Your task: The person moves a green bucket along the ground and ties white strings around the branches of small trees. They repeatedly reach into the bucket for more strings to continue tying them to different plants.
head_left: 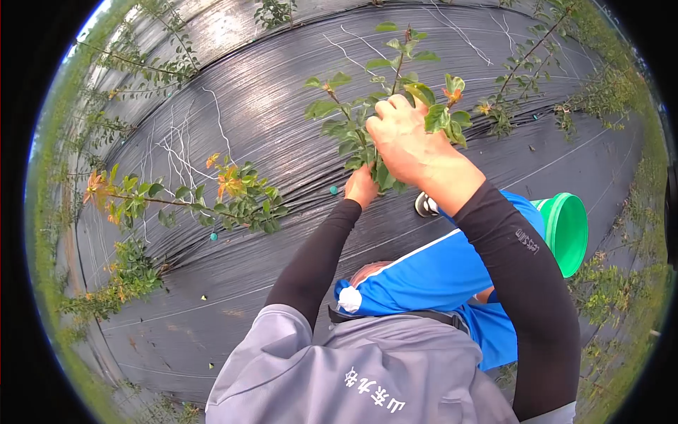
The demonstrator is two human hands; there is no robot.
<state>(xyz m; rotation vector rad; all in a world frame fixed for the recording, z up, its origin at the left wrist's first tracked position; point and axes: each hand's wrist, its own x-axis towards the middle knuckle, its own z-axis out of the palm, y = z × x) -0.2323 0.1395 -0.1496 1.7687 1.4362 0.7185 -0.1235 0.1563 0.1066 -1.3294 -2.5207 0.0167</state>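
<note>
A young leafy tree (346, 116) with several upright shoots stands in front of me. Low on it, my left hand (361, 186) is closed around the base of the stems, its fingertips partly hidden by leaves. Higher up and to the right, my right hand (406, 138) has curled fingers closed on a leafy shoot among the branches. What lies right inside its fingers is mostly covered by the back of the hand. Beside that hand hangs a shoot tip with orange young leaves (453, 90).
Black plastic sheeting (268, 127) covers the ground. A leafy branch (183, 203) lies low to the left, near loose white strings (180, 159). A green bucket (568, 233) is by my right leg. More small trees (526, 67) and grass stand around the edges.
</note>
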